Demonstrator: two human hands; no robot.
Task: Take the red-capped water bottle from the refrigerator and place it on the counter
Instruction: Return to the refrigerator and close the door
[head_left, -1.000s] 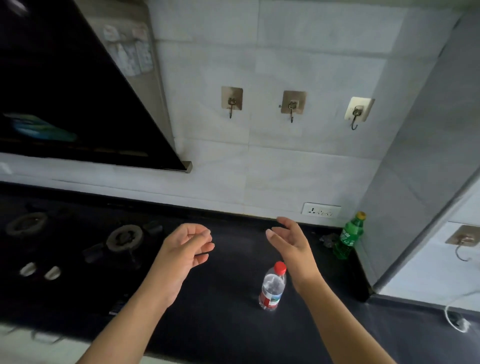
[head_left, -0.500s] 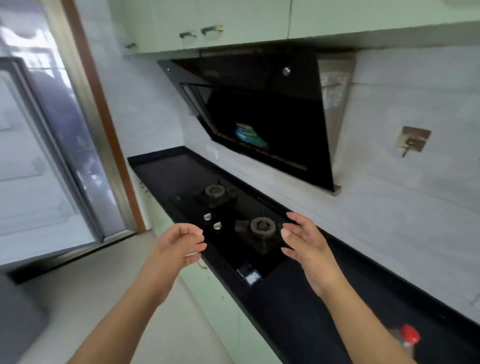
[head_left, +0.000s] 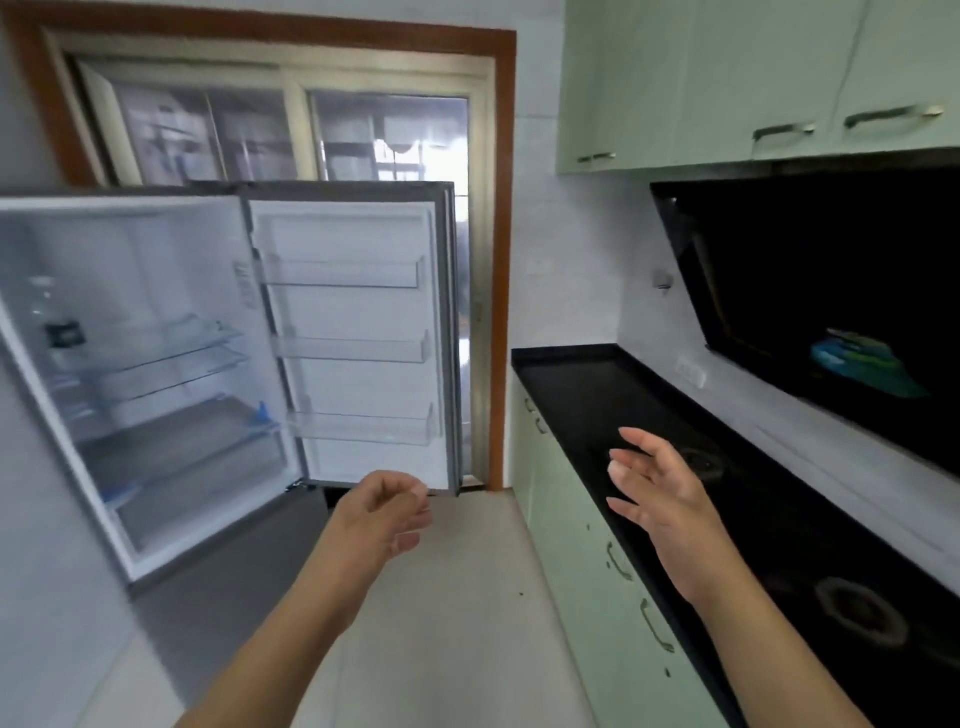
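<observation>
Both forearms are held out in front of the body above the pale floor (head_left: 467, 623), bare to the frame edge. The left hand (head_left: 387, 512) is raised with the wrist bent and the fingers curled loosely inward toward the palm; the grip is half closed around nothing. The right hand (head_left: 660, 488) is held upright with the palm turned leftward, the fingers spread and slightly bent; its grip is open and empty. It is seen over the near edge of the desk (head_left: 597, 384), not touching it.

The refrigerator (head_left: 145, 364) is seen at left with its door (head_left: 353, 338) swung wide. The interior is white and smooth, fitted with clear glass shelves; the door is lined with three transparent plastic bins. A pale, blurred bottle shape with a dark label (head_left: 62, 335) is seen on the upper left shelf; whether it is a water bottle cannot be told. The red-capped water bottle is not visible anywhere in the view.

The desk is a long, glossy black slab with a gas burner (head_left: 857, 610) of dark ringed metal set into it. Beneath it, matte pale-green cabinets (head_left: 597, 597) with slim metal handles are seen. A slanted, glossy black range hood (head_left: 831, 291) is mounted above, and a wood-framed sliding glass door (head_left: 363, 135) stands behind.
</observation>
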